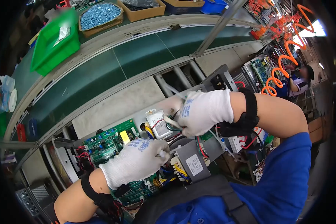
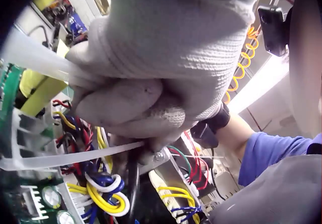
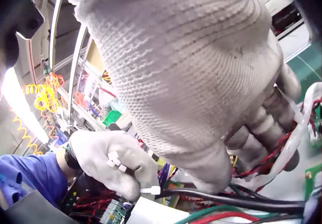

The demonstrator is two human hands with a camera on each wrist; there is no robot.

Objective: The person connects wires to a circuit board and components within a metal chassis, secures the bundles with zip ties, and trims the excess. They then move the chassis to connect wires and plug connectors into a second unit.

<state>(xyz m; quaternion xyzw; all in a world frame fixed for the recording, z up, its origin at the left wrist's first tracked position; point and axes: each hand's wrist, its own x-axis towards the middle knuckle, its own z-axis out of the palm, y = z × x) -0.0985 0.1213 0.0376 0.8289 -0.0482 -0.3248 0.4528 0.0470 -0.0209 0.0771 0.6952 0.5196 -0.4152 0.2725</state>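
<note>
My gloved left hand (image 1: 138,158) (image 2: 161,58) (image 3: 113,161) curls round several white cable ties, whose straps (image 2: 65,158) stick out in the left wrist view. Their small square heads (image 3: 115,161) show against the palm in the right wrist view. One tie head (image 3: 151,190) lies against a black cable (image 3: 241,201). My gloved right hand (image 1: 205,112) (image 3: 176,73) has its fingers curled about the wires beside a white labelled box (image 1: 160,125); its fingertips are partly hidden among them. Between the hands and my body sits a grey labelled block (image 1: 192,164).
Green circuit boards (image 1: 108,143) lie left of the white box. Yellow, blue and white wires (image 2: 113,199) loop below the left hand. Rollers (image 1: 183,77) and a metal rail run behind the unit. A green bin (image 1: 54,48) and cardboard boxes (image 1: 143,13) stand farther back.
</note>
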